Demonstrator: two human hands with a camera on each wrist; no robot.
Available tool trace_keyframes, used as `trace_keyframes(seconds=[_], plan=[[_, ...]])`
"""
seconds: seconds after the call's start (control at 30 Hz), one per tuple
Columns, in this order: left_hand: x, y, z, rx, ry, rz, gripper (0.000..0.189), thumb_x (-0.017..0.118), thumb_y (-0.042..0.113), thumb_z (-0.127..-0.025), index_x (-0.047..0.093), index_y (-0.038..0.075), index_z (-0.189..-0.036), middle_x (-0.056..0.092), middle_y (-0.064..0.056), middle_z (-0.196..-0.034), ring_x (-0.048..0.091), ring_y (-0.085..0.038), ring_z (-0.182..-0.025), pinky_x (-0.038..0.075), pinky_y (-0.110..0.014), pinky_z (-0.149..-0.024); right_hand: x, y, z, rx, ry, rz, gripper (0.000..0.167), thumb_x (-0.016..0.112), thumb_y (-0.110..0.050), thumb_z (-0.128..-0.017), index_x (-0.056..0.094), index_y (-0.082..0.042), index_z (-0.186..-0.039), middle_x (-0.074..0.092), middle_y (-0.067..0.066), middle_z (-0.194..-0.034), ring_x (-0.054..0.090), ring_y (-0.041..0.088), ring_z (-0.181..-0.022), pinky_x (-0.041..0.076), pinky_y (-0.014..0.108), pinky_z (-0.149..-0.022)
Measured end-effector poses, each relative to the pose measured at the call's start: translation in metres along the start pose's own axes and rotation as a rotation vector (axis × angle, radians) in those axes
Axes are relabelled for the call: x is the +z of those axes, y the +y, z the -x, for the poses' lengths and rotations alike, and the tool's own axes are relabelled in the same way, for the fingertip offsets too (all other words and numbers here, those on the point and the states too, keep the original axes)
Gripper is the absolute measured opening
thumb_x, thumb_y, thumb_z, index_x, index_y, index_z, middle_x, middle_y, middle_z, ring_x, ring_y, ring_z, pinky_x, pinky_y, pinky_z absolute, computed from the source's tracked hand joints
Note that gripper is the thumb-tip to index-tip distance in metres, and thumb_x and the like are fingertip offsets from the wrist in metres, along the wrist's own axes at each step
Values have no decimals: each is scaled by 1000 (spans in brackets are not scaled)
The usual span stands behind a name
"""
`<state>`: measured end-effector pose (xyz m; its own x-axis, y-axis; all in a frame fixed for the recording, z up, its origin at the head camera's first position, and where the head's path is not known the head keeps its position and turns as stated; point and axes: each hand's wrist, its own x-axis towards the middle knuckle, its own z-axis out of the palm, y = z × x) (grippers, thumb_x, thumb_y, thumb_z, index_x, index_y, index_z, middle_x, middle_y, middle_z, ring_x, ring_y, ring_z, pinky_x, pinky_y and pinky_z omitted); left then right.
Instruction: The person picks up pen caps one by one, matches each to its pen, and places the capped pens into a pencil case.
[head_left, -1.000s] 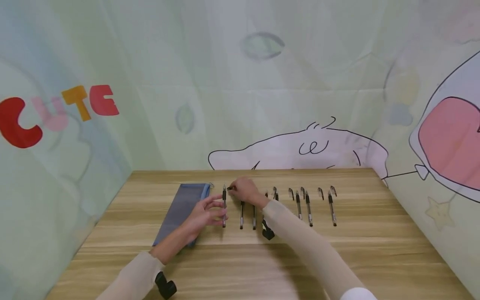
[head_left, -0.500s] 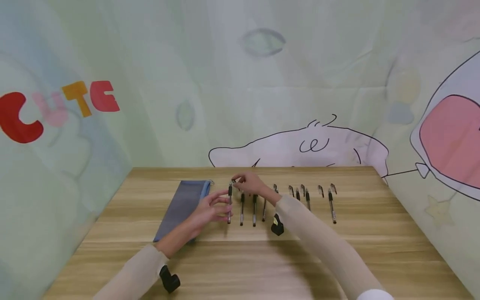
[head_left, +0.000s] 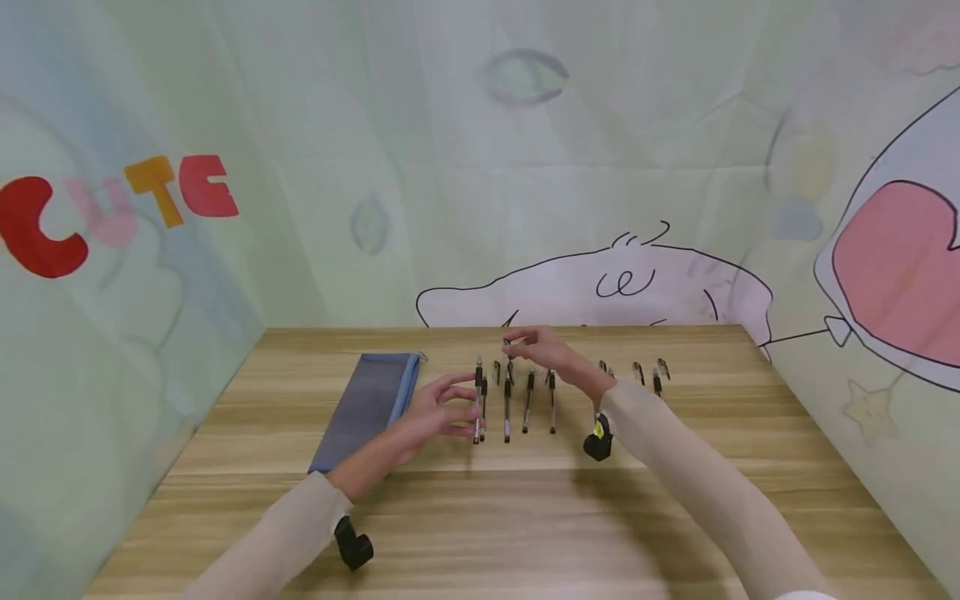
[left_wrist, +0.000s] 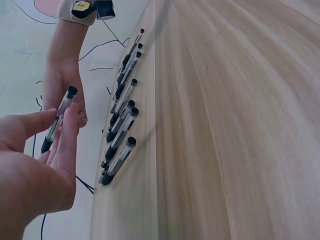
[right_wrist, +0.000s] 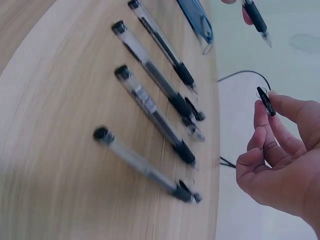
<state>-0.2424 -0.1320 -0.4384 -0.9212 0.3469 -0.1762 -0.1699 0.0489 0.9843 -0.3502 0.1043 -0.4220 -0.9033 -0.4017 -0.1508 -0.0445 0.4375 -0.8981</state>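
Observation:
My left hand [head_left: 435, 414] holds a clear-barrelled pen [left_wrist: 60, 118] with a black grip between thumb and fingers, raised over the table. Its bare tip points up and away in the head view. To its right and slightly higher, my right hand [head_left: 542, 346] pinches a small black pen cap [right_wrist: 266, 101] between thumb and forefinger. A gap separates cap and pen tip. Below the hands, several similar pens [head_left: 507, 412] lie side by side on the table, tips toward the far edge. Loose caps [head_left: 637, 372] lie beyond them; my right forearm hides some pens.
A grey-blue zip pouch [head_left: 356, 412] lies flat on the wooden table [head_left: 480, 533], left of the pens. Behind the table hangs a printed curtain [head_left: 322, 183]. Black camera mounts [head_left: 354, 543] sit on both wrists.
Both hands have moved right, the left carrying the pen and the right carrying the cap. The cap, close to the pen tip half a second ago, is now farther from it.

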Motion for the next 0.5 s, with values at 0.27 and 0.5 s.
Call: trace_keyframes(seconds=[0.27, 0.5], plan=[[13, 3, -8, 1, -36, 6, 63, 64, -1, -98, 39, 7, -154, 52, -30, -140, 75, -30, -97, 66, -41, -84, -23, 2, 13, 18, -12, -23, 47, 62, -30, -103, 54, -8, -144, 62, 24, -138, 51, 40, -136, 39, 60, -119], [23, 4, -12, -9, -60, 7, 65, 67, -1, -95, 41, 9, -154, 52, -29, -139, 74, -18, -86, 67, -42, -82, -28, 2, 23, 32, -1, -115, 46, 66, -29, -101, 57, -10, -141, 59, 25, -142, 49, 43, -137, 38, 59, -121]])
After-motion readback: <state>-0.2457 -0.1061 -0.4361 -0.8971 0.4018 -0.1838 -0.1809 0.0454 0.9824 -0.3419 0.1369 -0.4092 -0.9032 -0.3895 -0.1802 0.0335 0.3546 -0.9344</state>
